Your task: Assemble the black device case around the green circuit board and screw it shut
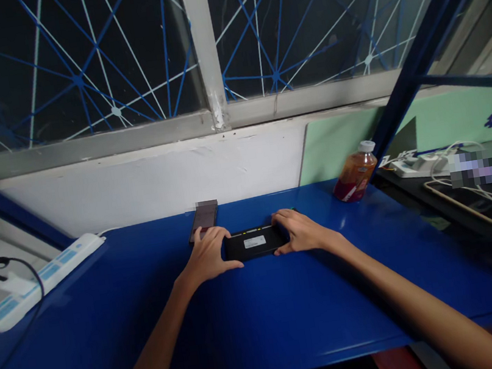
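A flat black rectangular device (pixel 237 248) with a white label and small yellow marks along its far edge is held level over the blue tabletop. My left hand (pixel 210 254) grips its left end, fingers on the far side and thumb at the near edge. At the opposite end my right hand (pixel 299 232) grips it the same way. Whether the device rests on the table or sits slightly above it, I cannot tell. Just behind my left fingers lies a dark phone-like slab (pixel 205 216), partly covered by that hand.
On the blue table (pixel 266 317), a white power strip (pixel 47 279) with a plugged-in black cable lies at left. A drink bottle (pixel 356 173) stands at the back right. Beyond the blue frame post, a phone (pixel 475 202) and white cables lie on a dark surface.
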`<state>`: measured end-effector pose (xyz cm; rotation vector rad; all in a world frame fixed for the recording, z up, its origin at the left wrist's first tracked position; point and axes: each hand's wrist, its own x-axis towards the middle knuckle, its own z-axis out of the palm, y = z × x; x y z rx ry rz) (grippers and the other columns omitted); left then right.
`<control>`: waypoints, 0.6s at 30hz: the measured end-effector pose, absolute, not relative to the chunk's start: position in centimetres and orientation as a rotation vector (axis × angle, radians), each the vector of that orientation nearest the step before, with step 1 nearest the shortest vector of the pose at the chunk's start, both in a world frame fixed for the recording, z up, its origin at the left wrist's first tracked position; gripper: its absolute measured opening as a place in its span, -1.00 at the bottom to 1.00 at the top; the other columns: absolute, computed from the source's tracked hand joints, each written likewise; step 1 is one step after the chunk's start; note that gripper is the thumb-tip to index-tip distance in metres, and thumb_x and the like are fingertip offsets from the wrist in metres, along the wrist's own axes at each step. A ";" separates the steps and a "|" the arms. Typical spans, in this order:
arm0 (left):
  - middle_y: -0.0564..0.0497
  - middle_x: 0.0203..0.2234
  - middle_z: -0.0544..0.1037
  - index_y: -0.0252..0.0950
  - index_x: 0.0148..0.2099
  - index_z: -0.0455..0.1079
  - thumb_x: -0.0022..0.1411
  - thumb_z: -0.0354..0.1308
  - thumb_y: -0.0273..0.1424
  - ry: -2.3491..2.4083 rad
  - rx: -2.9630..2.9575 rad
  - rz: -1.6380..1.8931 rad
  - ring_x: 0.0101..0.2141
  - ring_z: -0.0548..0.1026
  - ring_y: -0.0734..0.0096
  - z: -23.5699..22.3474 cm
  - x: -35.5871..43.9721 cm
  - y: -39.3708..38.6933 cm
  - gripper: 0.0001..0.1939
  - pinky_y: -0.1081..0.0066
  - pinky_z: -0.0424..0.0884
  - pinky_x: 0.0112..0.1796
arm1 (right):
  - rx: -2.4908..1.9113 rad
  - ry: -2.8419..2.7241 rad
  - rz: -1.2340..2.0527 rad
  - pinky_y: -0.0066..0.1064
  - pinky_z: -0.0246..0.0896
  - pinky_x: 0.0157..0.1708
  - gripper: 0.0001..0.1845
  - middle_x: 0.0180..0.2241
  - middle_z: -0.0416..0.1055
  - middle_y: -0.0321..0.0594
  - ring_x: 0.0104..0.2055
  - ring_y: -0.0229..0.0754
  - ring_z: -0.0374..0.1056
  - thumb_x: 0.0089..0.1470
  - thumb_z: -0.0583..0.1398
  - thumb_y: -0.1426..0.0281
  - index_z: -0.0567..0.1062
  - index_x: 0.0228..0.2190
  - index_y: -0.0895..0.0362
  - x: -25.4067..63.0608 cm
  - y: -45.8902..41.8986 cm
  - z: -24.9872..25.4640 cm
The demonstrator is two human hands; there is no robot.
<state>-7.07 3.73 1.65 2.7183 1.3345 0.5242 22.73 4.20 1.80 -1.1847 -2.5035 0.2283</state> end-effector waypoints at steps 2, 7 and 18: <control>-0.08 -0.12 0.46 -0.19 -0.12 0.25 -0.02 0.21 0.08 1.334 2.718 0.530 -0.04 0.41 -0.04 1.6 -7.1 3.7 -0.44 -0.23 -0.02 0.13 | -1.195 -2.510 0.221 -0.14 0.21 -0.10 -0.33 -0.13 0.38 -0.02 -0.08 0.07 0.32 -0.25 0.38 0.03 0.37 -0.18 0.15 22.7 4.2 1.8; -0.09 -0.09 0.46 -0.20 -0.11 0.25 -0.03 0.23 0.08 1.340 2.713 0.512 -0.01 0.40 -0.04 1.8 -7.0 3.6 -0.42 -0.24 -0.03 0.13 | -1.197 -2.523 0.232 -0.17 0.25 -0.18 -0.32 -0.16 0.38 -0.02 -0.16 0.05 0.35 -0.22 0.37 0.03 0.37 -0.15 0.19 22.7 4.2 1.8; -0.11 -0.07 0.48 -0.20 -0.11 0.29 -0.06 0.26 0.07 1.329 2.717 0.515 -0.01 0.41 -0.04 2.1 -7.0 3.7 -0.42 -0.26 -0.02 0.11 | -1.204 -2.533 0.265 -0.23 0.26 -0.27 -0.32 -0.16 0.37 -0.06 -0.23 -0.01 0.36 -0.21 0.37 0.04 0.37 -0.13 0.17 22.8 4.2 2.0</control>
